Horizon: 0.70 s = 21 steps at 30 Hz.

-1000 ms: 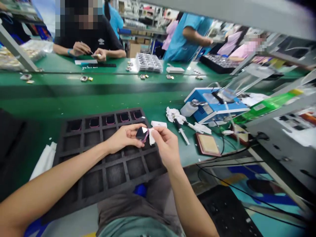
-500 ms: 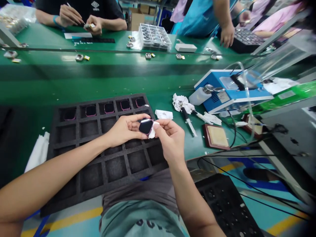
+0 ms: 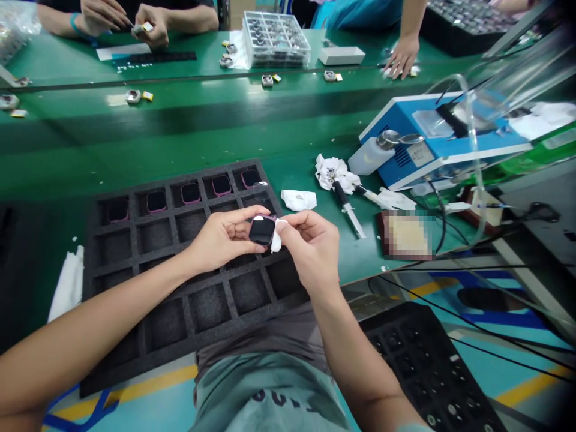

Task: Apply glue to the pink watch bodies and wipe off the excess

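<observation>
My left hand (image 3: 225,237) grips a smartwatch case (image 3: 261,230) by its edges, thumb below and fingers above. The case has a dark glossy screen and a pinkish-purple rim. Pinched in my right hand (image 3: 315,246) is a small white wipe (image 3: 276,237), pressed against the right side of the case. Both hands are over a black foam tray (image 3: 191,231) divided into square compartments. Several similar watch cases, such as this one (image 3: 221,185), sit in its far row.
Right of the tray lie a folded white cloth (image 3: 299,200), a black-and-clear syringe (image 3: 348,210) and a crumpled tissue (image 3: 332,171). A blue machine (image 3: 432,150) and a white bottle (image 3: 371,156) stand beyond. Across the belt, co-workers' hands (image 3: 405,55) handle parts.
The view has shifted slightly downward. The watch case has tilted a little in my left hand, with the wipe still at its right edge. A co-worker's hand has come down to parts on the belt.
</observation>
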Each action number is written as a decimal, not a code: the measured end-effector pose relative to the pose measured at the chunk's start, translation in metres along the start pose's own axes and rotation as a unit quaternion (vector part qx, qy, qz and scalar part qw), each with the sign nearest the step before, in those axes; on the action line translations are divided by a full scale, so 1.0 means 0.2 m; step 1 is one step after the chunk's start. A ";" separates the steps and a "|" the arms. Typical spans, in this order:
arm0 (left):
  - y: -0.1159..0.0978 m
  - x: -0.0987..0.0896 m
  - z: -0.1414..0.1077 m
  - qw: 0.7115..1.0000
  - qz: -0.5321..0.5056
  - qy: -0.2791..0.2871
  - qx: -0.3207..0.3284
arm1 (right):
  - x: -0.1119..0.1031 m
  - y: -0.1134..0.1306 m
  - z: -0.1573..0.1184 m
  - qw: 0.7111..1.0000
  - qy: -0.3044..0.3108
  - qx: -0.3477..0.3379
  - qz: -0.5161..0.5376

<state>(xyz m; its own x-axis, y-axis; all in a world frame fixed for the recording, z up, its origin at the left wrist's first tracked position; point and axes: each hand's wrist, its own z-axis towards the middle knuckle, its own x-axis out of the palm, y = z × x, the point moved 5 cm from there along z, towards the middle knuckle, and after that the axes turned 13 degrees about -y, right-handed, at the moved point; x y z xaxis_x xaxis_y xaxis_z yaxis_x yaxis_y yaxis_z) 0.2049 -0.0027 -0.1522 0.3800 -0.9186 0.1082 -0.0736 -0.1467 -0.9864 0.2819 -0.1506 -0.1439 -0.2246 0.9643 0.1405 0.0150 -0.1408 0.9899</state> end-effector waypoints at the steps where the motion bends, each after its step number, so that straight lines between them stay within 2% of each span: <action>1: 0.00 0.00 0.00 1.000 0.005 0.000 0.001 | 0.00 0.00 0.00 1.000 -0.002 -0.002 0.002; 7: 0.00 0.00 0.00 1.000 -0.001 -0.009 0.005 | 0.00 0.00 -0.01 1.000 0.014 -0.008 -0.013; 11: 0.00 0.02 -0.01 0.999 0.025 0.026 0.010 | -0.02 0.04 0.02 0.998 0.015 -0.039 -0.050; 15: 0.00 0.03 -0.01 0.998 0.038 0.032 0.022 | -0.03 0.08 0.08 0.993 0.056 -0.065 -0.081; 21: -0.02 0.02 -0.01 0.998 0.028 0.022 0.043 | -0.12 0.14 0.10 0.994 0.035 -0.098 -0.042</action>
<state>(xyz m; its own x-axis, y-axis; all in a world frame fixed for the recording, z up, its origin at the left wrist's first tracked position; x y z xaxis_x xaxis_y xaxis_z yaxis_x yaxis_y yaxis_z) 0.2047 -0.0076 -0.1483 0.3361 -0.9402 0.0556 -0.0133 -0.0637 -0.9979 0.3078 -0.1737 -0.1201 -0.2839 0.9576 0.0483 -0.1962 -0.1073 0.9747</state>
